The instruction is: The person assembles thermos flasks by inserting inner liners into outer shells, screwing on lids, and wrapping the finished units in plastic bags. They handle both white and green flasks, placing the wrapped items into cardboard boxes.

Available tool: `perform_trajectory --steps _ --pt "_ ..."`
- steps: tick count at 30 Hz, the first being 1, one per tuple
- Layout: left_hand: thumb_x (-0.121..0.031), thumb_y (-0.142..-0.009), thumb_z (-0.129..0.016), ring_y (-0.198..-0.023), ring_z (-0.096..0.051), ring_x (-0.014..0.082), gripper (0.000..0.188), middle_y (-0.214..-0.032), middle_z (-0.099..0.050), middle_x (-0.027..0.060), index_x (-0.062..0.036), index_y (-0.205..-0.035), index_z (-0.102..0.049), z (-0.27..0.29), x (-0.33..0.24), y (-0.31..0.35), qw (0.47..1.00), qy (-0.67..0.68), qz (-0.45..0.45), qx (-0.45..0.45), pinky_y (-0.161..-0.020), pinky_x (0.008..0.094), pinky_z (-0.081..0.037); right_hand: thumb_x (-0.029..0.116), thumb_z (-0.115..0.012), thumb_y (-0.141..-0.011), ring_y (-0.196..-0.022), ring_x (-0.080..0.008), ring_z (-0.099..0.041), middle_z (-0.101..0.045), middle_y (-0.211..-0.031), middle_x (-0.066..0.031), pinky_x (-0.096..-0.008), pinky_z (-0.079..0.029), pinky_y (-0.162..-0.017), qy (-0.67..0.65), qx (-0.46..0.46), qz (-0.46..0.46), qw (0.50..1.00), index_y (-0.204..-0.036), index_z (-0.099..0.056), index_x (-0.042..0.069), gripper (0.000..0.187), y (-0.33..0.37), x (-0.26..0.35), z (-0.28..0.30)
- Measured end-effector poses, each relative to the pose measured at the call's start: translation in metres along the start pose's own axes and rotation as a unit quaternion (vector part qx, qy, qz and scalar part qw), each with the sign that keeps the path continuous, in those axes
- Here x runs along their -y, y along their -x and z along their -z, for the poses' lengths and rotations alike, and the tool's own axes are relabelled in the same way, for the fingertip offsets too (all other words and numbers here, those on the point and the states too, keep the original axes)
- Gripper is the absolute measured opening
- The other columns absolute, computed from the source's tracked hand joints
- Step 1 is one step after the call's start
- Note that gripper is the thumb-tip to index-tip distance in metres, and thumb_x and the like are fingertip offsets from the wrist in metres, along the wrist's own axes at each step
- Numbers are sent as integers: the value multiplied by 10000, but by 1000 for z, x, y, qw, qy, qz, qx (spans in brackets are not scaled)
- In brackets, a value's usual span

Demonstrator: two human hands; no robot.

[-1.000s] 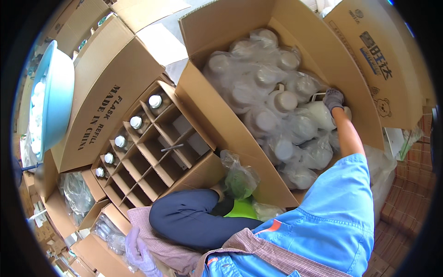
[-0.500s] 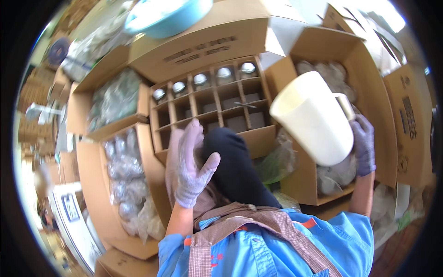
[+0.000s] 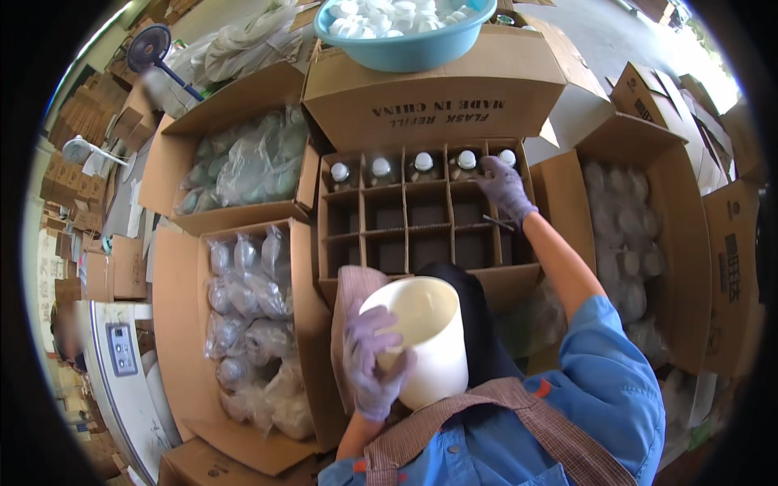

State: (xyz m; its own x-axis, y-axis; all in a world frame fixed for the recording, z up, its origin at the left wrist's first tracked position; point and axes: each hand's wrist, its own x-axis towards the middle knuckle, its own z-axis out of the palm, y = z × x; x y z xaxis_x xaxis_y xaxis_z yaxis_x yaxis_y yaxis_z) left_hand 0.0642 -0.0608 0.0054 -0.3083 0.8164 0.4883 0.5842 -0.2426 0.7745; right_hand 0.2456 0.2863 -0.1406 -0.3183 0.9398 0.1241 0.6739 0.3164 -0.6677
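A cream plastic jug (image 3: 433, 356) stands on my lap with its mouth facing up. My left hand (image 3: 374, 356) is curled against the jug's left side, and its handle is not visible. My right hand (image 3: 506, 190) reaches into the back right compartment of a divided cardboard box (image 3: 429, 263). Its fingers are closed just below the white cap of a glass bottle (image 3: 507, 157), hiding most of that bottle. More white-capped glass bottles (image 3: 423, 162) fill the rest of the back row. The middle and front rows show bare compartments. Both hands wear light purple-grey gloves.
Behind the box's raised flap, a blue basin (image 3: 405, 50) holds many white caps. Open cartons of plastic-wrapped bottles stand at the left (image 3: 304, 340), the back left (image 3: 158, 190) and the right (image 3: 689, 267). A grey-white machine (image 3: 121, 397) stands at the far left.
My right hand has left the jug and moved to the bottle at the back right. The jug has come from the right onto my lap, against my left hand. The view has shifted.
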Motion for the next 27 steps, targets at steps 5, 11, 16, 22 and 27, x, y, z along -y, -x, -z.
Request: perform_trajectory --steps 5,11,16,22,27 --pt "-189 -740 -688 -958 -649 291 253 -964 -658 94 -83 -966 -647 6 1 -9 999 0 -12 31 -1119 578 -336 418 -779 -721 -1204 -391 -555 -544 -1323 -213 -469 -493 -974 271 27 -122 954 -1432 -427 107 852 -87 -107 -22" --pt "-290 -881 -596 -1009 -653 363 380 -1096 -665 174 6 -1111 -656 -13 11 -18 991 121 -49 -18 -1112 593 -308 300 -798 -685 -1185 -373 -565 -600 -1273 -210 -423 -455 -1040 243 117 -27 962 -1316 -546 34 730 -104 -191 -35" --pt "-112 -987 -452 -1382 -397 308 494 -1452 -432 210 74 -1436 -365 -25 15 -15 891 410 191 -47 -1151 432 -306 250 -796 -753 -1042 -329 -611 -635 -1128 -168 -405 -491 -918 159 50 76 983 -1216 -590 42 548 -92 -156 33" --pt "-603 -939 -563 -1135 -561 237 866 -1406 -418 181 -29 -1503 -244 -62 62 -119 808 434 394 63 -961 404 -490 40 -761 -735 -1089 -316 -604 -613 -1194 -140 -405 -481 -947 168 11 329 929 -1348 -541 59 652 -22 73 163" --pt "-590 -957 -538 -997 -642 214 673 -1138 -627 132 -40 -1341 -475 -113 77 -155 665 663 301 164 -900 381 -539 122 -786 -655 -1006 -312 -602 -597 -1235 -124 -461 -477 -893 265 25 550 791 -1261 -598 117 635 74 163 191"
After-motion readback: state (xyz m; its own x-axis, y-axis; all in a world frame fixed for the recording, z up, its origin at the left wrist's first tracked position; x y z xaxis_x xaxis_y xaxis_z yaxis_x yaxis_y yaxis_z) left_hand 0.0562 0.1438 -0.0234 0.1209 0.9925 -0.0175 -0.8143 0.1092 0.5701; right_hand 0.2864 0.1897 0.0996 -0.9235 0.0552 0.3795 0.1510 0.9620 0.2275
